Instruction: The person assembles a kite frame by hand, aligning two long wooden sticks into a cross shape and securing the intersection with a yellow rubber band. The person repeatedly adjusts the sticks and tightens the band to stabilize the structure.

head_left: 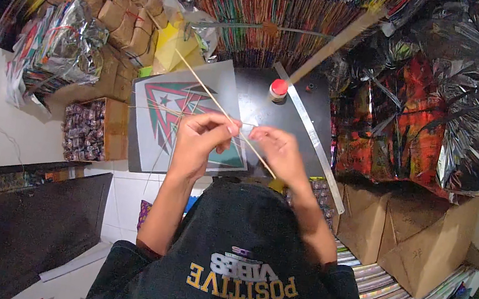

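Observation:
My left hand (196,143) is closed in a pinch on a long thin bamboo stick (200,80), which runs slantwise across the table. A thinner stick crosses it near the fingertips. My right hand (279,152), slightly blurred, has its fingertips pressed together beside that crossing; what it pinches is too small to make out. Something small and whitish shows between the two hands. Beneath them lies a pale sheet (225,79) with a red, green and white pointed design (163,98). Several thin sticks rest on the sheet by my left hand.
On the dark table (252,83) stand a red-capped bottle (277,91) and, right of it, a long metal ruler (310,129). A box of small packets (84,129) is at left. Wrapped bundles (404,124) and cardboard boxes (406,236) crowd the right; stacked colourful sheets (261,4) fill the back.

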{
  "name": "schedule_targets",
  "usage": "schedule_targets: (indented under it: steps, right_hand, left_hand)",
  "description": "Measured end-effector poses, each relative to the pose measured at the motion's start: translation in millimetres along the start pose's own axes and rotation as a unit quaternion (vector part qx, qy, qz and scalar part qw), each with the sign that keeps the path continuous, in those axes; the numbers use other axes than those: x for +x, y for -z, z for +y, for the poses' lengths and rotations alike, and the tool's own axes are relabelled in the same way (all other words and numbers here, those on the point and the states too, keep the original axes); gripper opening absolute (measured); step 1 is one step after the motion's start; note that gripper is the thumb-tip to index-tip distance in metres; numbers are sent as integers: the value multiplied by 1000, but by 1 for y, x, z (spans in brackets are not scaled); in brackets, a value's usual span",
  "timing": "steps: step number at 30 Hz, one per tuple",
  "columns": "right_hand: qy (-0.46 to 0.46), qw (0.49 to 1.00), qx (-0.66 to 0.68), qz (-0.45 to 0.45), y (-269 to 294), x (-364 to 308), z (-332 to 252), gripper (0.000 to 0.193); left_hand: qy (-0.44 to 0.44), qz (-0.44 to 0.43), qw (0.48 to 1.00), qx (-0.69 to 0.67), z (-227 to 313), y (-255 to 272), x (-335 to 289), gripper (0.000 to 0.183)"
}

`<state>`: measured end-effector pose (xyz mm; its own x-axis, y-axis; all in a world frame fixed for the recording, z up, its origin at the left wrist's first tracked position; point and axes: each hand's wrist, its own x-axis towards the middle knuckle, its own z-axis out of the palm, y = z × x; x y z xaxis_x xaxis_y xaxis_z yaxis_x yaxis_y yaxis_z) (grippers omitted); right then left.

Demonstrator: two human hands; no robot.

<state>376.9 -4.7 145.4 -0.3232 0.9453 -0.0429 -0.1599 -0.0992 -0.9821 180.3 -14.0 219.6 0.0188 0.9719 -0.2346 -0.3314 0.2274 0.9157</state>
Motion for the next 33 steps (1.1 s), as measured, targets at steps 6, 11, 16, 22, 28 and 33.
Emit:
schedule_targets:
  steps: [6,11,16,22,28,33]
  right_hand:
    - [96,980,-149,85,26,20,-57,19]
    - [203,968,-142,51,25,21,-69,18]
    - [190,975,-113,34,25,20,-72,19]
    - [136,970,-199,31,43,20,-69,23]
    - [69,921,-382,33,63,-5,-61,30]
    - [-39,953,-292,-66,50,-27,-114,17]
  left_hand:
    - [45,-78,991,98,-8,-10,-10,4]
    - [99,-101,982,124,-6,-18,-12,12]
    - [76,-183,966,166,3,-19,-13,16]
    - [8,-136,975,177,-10,-8,-13,15]
    - [0,-102,974,200,-5,-4,-10,15]
    - [-40,-100,967,230,-15,0,-6,16]
